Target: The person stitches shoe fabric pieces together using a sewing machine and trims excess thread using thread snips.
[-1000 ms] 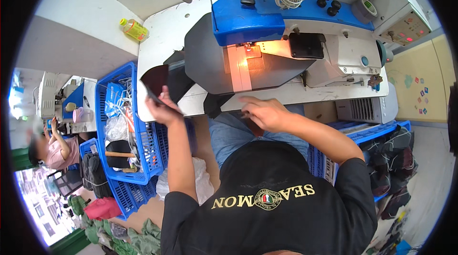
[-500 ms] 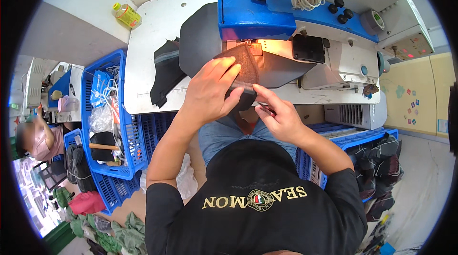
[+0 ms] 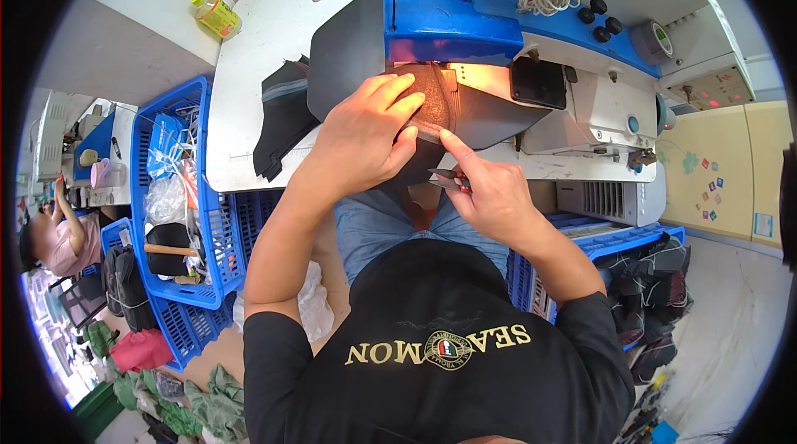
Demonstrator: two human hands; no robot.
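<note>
A dark fabric piece (image 3: 430, 95) with a lighter seam band lies under the lit needle area of a blue and white sewing machine (image 3: 452, 33). My left hand (image 3: 365, 132) bears on its left side, fingers bent over the cloth and thumb at the seam, gripping it. The index finger of my right hand (image 3: 490, 191) touches the seam band from the right. The other fingers of that hand are closed around small thread snips (image 3: 447, 179), whose blades point left. The lower part of the fabric hangs toward my lap, partly hidden by my hands.
Another dark fabric piece (image 3: 286, 112) lies on the white table (image 3: 241, 157) to the left. A bottle (image 3: 217, 15) stands farther back, a phone (image 3: 538, 83) on the machine bed. Blue crates (image 3: 217, 236) flank me; a co-worker (image 3: 70, 232) sits far left.
The fabric has shifted slightly toward the needle. My right hand has turned so that the snips' blades show more, and its index finger still touches the seam.
</note>
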